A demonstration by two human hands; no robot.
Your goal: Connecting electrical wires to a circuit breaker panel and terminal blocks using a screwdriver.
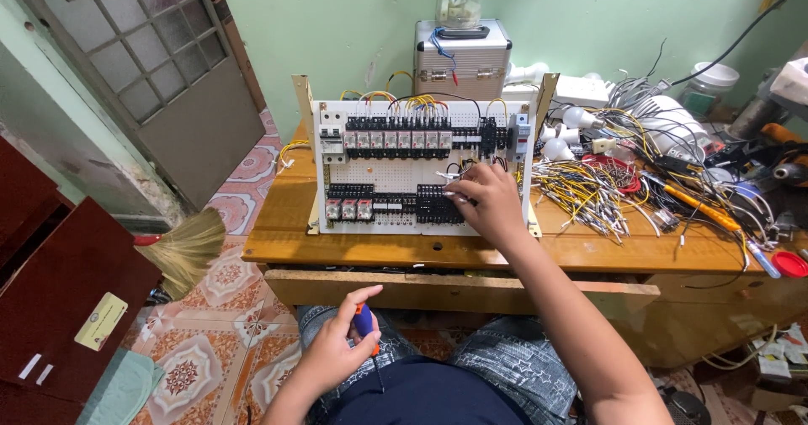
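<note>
The counter (286, 236) is varnished wood with a glossy sheen. The wiring panel (396, 175) is matt white perforated board carrying black plastic relays. The case (462, 61) at the far wall is ribbed, dull silver metal. The screwdriver (363, 320) has a smooth blue-and-orange plastic handle. The floor (210, 358) is patterned glazed tile.

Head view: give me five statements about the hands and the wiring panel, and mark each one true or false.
1. The right hand is at the lower terminal blocks of the white wiring panel. True.
2. The left hand holds a hammer. False: it holds a small screwdriver with a blue and orange handle, over the lap.
3. The panel lies flat on the wooden table. False: it stands upright on brackets.
4. A pile of loose wires lies right of the panel. True.
5. A straw broom lies on the table. False: it is down by the tiled floor, left of the table.
</note>
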